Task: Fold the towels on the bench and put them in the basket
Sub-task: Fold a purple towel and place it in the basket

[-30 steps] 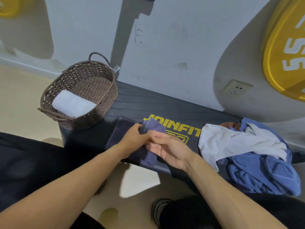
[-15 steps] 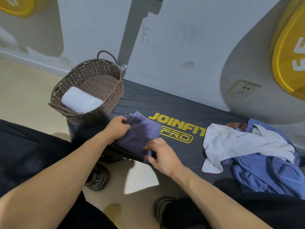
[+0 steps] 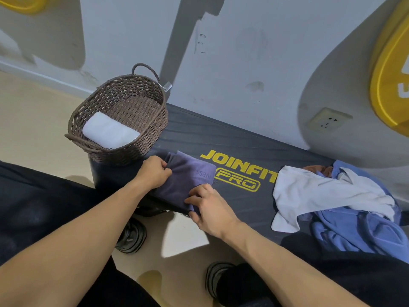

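Left hand (image 3: 155,171) and right hand (image 3: 210,209) each grip-pinch the purple towel (image 3: 186,178); beside basket (image 3: 152,120).

Person: both forearms bare, no sleeves in view. Bare left hand (image 3: 155,172) and bare right hand (image 3: 210,210), no rings or watch. Black trousers (image 3: 33,209) on both legs. Dark rubber sandals with ridged straps (image 3: 132,237) below the hands.

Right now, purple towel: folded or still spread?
Folded. The purple towel lies as a compact layered rectangle on the bench, left hand pinching its edge, right hand holding the near corner.
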{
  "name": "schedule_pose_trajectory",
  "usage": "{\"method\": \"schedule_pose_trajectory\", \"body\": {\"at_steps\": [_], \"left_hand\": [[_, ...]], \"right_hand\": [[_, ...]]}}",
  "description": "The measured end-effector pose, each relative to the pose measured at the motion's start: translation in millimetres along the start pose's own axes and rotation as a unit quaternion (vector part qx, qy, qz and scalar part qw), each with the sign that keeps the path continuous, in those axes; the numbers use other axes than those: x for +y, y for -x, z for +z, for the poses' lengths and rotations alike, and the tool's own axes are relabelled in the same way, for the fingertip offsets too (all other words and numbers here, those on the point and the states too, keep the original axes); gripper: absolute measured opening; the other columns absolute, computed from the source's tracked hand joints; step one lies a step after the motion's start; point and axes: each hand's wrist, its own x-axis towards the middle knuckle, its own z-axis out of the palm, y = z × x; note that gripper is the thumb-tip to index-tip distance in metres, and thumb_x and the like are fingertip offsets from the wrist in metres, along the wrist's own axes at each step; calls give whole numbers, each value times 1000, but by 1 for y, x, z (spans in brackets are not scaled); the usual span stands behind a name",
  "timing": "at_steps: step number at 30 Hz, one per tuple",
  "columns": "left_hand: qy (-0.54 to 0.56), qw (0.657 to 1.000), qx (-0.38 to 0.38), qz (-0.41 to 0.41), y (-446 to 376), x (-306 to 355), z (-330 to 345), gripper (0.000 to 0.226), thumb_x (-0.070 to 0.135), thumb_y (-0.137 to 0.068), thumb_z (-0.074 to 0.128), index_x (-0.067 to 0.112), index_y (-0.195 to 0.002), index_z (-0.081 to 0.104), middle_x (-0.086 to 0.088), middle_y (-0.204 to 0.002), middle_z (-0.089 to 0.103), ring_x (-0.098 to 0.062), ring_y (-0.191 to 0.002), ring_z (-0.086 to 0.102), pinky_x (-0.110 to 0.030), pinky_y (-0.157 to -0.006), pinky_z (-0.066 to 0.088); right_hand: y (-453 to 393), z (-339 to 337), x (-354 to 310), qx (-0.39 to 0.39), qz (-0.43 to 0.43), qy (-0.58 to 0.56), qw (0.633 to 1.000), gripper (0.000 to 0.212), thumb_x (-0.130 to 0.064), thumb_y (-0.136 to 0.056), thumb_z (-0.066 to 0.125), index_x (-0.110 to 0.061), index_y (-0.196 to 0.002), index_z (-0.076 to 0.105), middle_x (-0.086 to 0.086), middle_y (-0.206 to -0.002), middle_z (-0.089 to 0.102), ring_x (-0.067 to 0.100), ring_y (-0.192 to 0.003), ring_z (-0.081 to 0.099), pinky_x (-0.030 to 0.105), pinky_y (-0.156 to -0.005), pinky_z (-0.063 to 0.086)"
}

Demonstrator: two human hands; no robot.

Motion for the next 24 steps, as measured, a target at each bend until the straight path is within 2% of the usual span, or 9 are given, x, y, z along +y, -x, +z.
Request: {"method": "schedule_pose_trajectory", "body": {"at_steps": [3,7,10,13,16,20,24], "left_hand": [[15,1000,-6,-16,-2,0,-1,29,12,-85,61,12,-56,61,-1,-54,56,-16,-56,54,-27,-50,36],[2,999,27,-22,-5,-3,-11,19,12,-85,60,6,-71,72,-7,-68,65,-17,-62,57,-25,-52,40],[-59,997,30,-33,-4,-6,-14,23,20,-82,66,8,-63,62,-5,-63,60,-18,-58,53,-27,-49,33],[-116,993,6,-37,-2,-2,-12,29,32,-81,73,11,-75,54,0,-67,52,-17,-62,48,-27,-52,32],[-140,990,0,-24,0,0,-4,31,33,-81,76,11,-83,55,-3,-78,56,-19,-70,50,-30,-62,38],[-118,992,12,-51,2,-1,4,30,31,-83,76,11,-82,54,-4,-80,55,-19,-71,49,-32,-64,38],[-36,994,-35,-98,-3,-2,1,29,30,-78,80,10,-83,59,-4,-81,61,-20,-72,57,-30,-57,41]], "right_hand": [[1,1,-4,-33,1,-8,999,38,-23,-89,57,-16,-126,66,2,-133,56,24,-122,46,33,-106,40],[2,0,-7,-18,12,-24,999,42,-19,-87,59,-12,-128,64,4,-135,54,24,-128,44,32,-108,39],[4,0,-7,-50,28,-29,998,47,-21,-88,59,-11,-134,59,3,-140,49,21,-133,39,30,-111,37],[2,-1,-6,-63,33,-38,997,48,-21,-87,60,-10,-134,59,4,-141,48,20,-135,38,31,-110,38],[1,-3,-3,-70,33,-45,996,47,-20,-87,60,-10,-133,60,5,-141,47,22,-135,38,33,-109,40],[1,-6,-3,-80,36,-61,994,45,-17,-89,59,-9,-133,61,7,-141,49,23,-134,40,31,-110,38],[1,-16,-5,-63,71,-107,990,42,-16,-88,61,-11,-130,63,9,-131,59,27,-122,54,31,-102,43]]}}
